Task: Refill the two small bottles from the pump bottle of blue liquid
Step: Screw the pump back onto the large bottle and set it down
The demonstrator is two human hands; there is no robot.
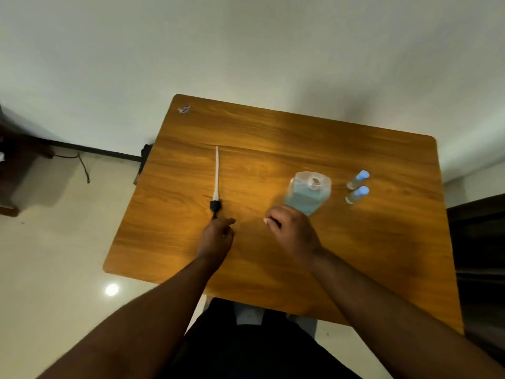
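**Pump removed; both hands low over the near half of the surface**

Head view. The wooden surface [273,132] carries four items. The pump bottle [307,192], clear and partly filled with blue liquid, stands right of centre with its neck open and uncapped. Its pump head [216,206], dark collar and long white dip tube, lies flat left of centre, the tube pointing toward the far edge. The two small bottles [357,186], each with a pale blue cap, stand side by side toward the right edge, just beside one another and apart from the pump bottle. The left hand [217,232] rests at the near end of the pump head, fingers loosely curled and touching or almost touching its dark tip; a firm pinch cannot be told. The right hand [293,231] sits just in front of the pump bottle's base, fingers curled inward, holding nothing visible. A small sticker [184,109] marks the far left corner.
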